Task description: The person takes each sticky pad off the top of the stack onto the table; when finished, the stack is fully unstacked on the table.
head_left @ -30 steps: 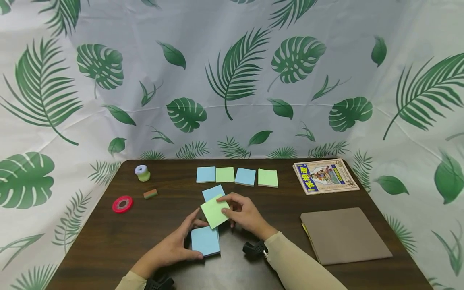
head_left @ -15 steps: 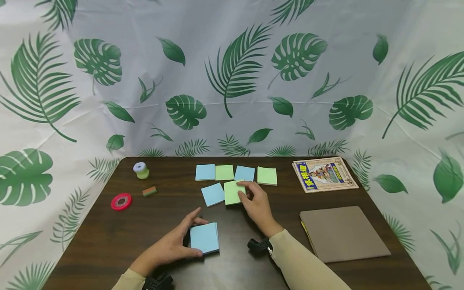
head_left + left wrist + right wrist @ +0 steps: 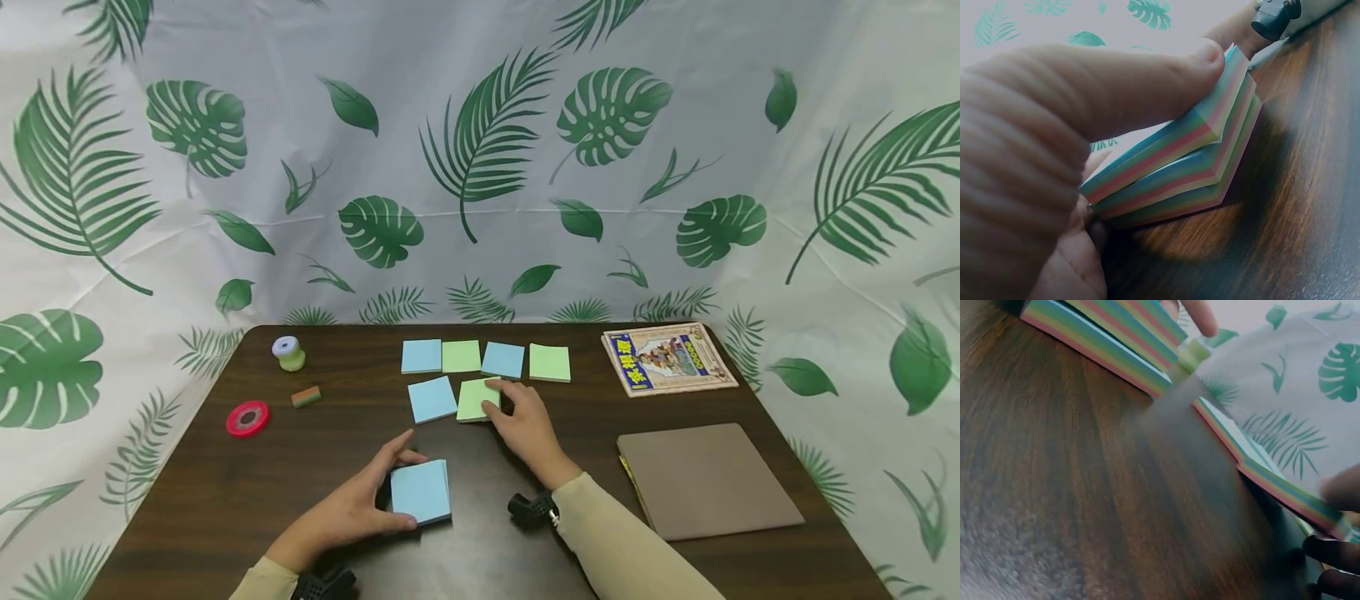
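Where the dark wooden table (image 3: 225, 500) comes nearest, the left hand (image 3: 352, 512) grips a thick square pad of sticky notes with a blue top sheet (image 3: 420, 492), thumb on its near edge and curled fingers round its far side. Just beyond, the right hand (image 3: 525, 425) presses its fingertips on a green-topped square note pad (image 3: 472, 398), lying just right of a blue-topped square pad (image 3: 431, 398). Farther back runs a row of four pads (image 3: 485, 360), alternating blue and green.

The right hand (image 3: 525, 425) covers the green pad's (image 3: 472, 400) right edge — the book's (image 3: 667, 360) cover print is too small to read
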`<state>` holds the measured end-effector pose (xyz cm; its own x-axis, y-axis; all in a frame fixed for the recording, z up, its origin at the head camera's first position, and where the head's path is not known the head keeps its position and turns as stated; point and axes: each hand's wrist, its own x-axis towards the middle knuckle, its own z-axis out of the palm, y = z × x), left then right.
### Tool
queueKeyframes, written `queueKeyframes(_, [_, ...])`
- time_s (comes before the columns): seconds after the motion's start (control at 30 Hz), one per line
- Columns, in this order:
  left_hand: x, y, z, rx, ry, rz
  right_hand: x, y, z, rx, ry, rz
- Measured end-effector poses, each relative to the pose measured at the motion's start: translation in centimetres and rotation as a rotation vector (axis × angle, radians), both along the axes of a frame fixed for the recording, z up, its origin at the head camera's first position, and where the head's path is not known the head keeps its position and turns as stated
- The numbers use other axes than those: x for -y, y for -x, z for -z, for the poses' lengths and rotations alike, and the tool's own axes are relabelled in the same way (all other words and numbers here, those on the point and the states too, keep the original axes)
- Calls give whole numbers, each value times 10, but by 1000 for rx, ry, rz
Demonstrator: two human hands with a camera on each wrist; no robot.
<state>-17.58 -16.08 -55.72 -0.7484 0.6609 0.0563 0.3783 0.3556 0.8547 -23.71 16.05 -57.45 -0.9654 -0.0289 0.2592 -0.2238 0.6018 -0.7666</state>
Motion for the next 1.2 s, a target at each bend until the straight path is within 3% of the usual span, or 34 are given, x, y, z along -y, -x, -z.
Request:
queueKeyframes(0.47, [0,-1,1,-17,8,9,5,-1,0,-54,-300,-73])
queueKeyframes(0.83, [1,0,0,3,19,-1,5,0,-2,-59,-301,-80])
queueKeyframes(1.2, [2,2,2,7,25,4,10,-1,-4,-33,-125,-57])
